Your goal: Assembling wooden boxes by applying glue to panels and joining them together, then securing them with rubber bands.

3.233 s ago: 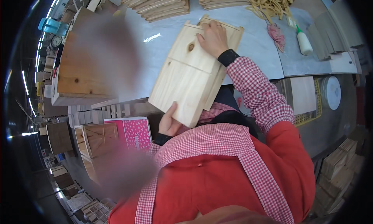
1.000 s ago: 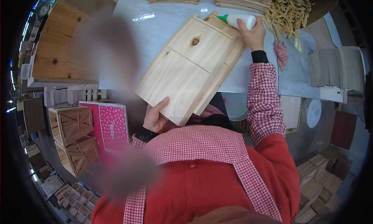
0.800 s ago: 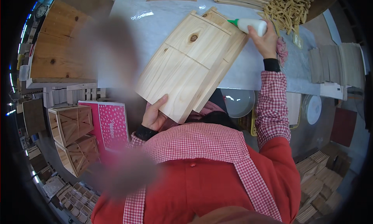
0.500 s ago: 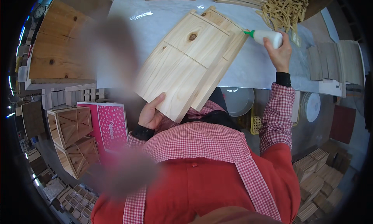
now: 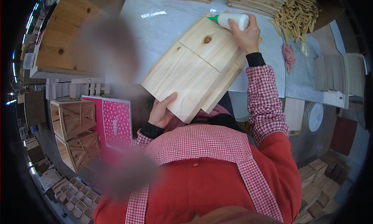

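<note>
Over upper board (image 5: pixel 186 74), right hand (image 5: pixel 248 34) grips bottle (image 5: pixel 232 20); left hand (image 5: pixel 160 113) clasps edge, grip partly hidden; lower board (image 5: pixel 224 88) mostly covered.

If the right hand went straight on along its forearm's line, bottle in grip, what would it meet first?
Probably the wood stack beside the tangled tan bands, at the back of the table. The right hand may be higher than the stack; depth is unclear.
</note>
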A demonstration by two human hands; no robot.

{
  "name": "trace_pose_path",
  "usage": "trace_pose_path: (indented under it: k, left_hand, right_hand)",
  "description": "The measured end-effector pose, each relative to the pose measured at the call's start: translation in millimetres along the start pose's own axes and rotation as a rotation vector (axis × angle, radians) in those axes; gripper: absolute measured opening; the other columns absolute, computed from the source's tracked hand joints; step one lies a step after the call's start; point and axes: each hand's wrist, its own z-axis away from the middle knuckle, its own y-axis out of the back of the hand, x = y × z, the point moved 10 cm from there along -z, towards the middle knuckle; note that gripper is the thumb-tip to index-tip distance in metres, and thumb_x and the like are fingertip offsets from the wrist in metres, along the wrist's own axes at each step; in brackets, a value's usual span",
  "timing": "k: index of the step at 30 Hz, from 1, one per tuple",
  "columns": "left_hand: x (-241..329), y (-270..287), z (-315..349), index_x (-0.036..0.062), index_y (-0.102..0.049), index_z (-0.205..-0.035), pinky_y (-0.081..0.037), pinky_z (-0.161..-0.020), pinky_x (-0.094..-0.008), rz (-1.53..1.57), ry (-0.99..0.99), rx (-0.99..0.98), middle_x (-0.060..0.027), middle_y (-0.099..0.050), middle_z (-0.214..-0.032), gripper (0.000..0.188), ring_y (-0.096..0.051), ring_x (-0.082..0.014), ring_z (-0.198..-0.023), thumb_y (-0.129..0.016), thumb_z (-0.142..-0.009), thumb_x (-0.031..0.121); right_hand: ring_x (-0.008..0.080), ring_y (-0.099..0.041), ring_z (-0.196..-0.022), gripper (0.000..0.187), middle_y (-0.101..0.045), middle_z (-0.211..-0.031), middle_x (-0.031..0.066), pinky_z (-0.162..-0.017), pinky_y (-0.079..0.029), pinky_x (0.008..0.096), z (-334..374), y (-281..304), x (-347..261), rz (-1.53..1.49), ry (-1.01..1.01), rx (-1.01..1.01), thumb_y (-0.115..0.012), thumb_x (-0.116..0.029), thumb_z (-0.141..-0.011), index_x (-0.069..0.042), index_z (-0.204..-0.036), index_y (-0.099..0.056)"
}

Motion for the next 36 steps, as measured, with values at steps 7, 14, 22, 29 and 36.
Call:
trace_pose_path:
  k: [7,14,22,29,36]
  left_hand:
    - [2.3,-4.0,0.6,0.0021,-0.038,-0.136,-0.050,-0.097,-0.0436,0.008,-0.003,-0.012,-0.0148,-0.053,-0.128,0.057,-0.056,-0.0275,-0.115,-0.066,-0.086,0.002]
    - [2.4,-5.5,2.8,0.0012,-0.039,-0.135,-0.049,-0.098,-0.0435,0.019,0.012,-0.011,-0.0152,-0.053,-0.129,0.056,-0.055,-0.0278,-0.117,-0.065,-0.086,0.003]
    - [1.2,-8.6,-3.6,0.0009,-0.038,-0.135,-0.049,-0.098,-0.0438,0.065,0.016,-0.070,-0.0157,-0.051,-0.130,0.055,-0.054,-0.0287,-0.119,-0.064,-0.087,0.000]
    - [-0.1,-7.2,-5.3,-0.0025,-0.034,-0.137,-0.047,-0.101,-0.0442,-0.012,-0.045,-0.136,-0.0170,-0.050,-0.132,0.054,-0.052,-0.0284,-0.121,-0.061,-0.091,0.009]
    - [0.6,-6.4,-5.9,-0.0029,-0.034,-0.137,-0.047,-0.101,-0.0438,-0.023,-0.065,-0.145,-0.0176,-0.050,-0.131,0.053,-0.053,-0.0286,-0.120,-0.061,-0.092,0.010]
  right_hand:
    - [0.0286,-0.067,-0.075,0.045,-0.066,-0.086,0.0165,-0.068,-0.053,0.0349,9.0,32.3,-11.3,0.060,0.155,-0.089,-0.079,-0.027,-0.073,-0.003,-0.104,-0.057]
    - [0.0254,-0.066,-0.072,0.043,-0.066,-0.085,0.0145,-0.066,-0.053,0.0337,42.8,102.6,-29.8,0.185,0.207,-0.098,-0.079,-0.021,-0.073,-0.003,-0.105,-0.057]
    - [0.0171,-0.061,-0.074,0.043,-0.063,-0.088,0.0078,-0.067,-0.051,0.0296,79.8,47.5,-4.9,-0.320,-0.312,-0.081,-0.077,-0.022,-0.078,-0.001,-0.108,-0.056]
    - [0.0243,-0.065,-0.075,0.046,-0.064,-0.087,0.0136,-0.068,-0.053,0.0341,89.5,-29.4,-63.9,-0.217,0.027,-0.126,-0.080,-0.022,-0.073,-0.002,-0.106,-0.055]
    - [0.0302,-0.066,-0.077,0.045,-0.064,-0.090,0.0163,-0.068,-0.053,0.0361,92.9,-25.1,-85.6,-0.107,0.177,-0.214,-0.079,-0.020,-0.071,-0.002,-0.106,-0.055]
